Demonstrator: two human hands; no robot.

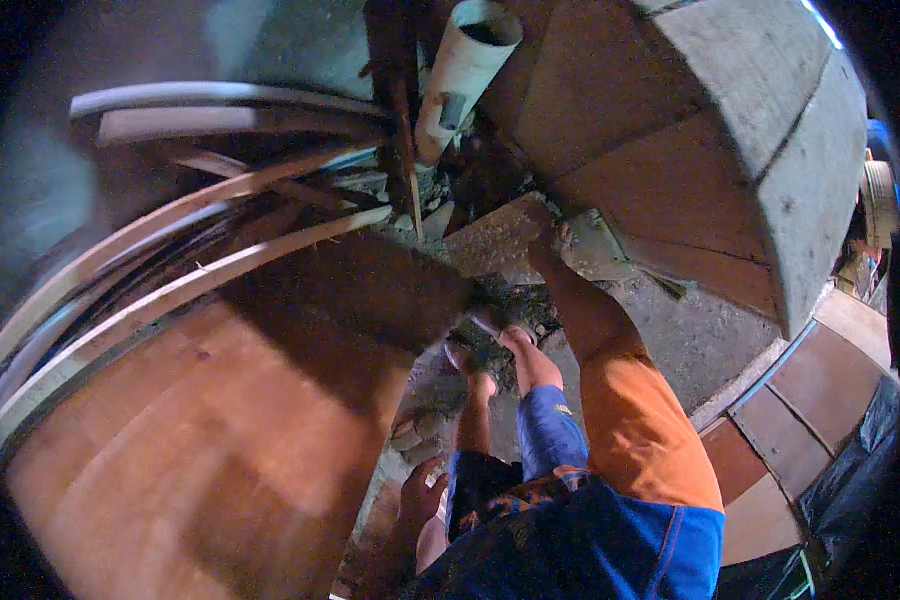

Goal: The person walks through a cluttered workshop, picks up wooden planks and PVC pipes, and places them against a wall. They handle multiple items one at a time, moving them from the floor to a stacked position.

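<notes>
My right hand (538, 223) reaches forward, gripping the right end of a rough, dirt-covered flat block (491, 236); shadow hides most of its fingers. Just right of the hand lies another rough, pale chunk (596, 244). My left hand (423, 491) is low beside my left thigh, its fingers bent near a small whitish thing; whether it holds that is unclear. My feet, in sandals, stand on dirt and rubble (521, 300) below the block.
A wide whitish pipe (461, 82) with a side hole stands ahead beside a dark post. Long wooden strips (195, 270) and pipes lie at left, above a large brown board (217, 435). Brown panels (660, 195) with a grey concrete edge (802, 165) rise at right.
</notes>
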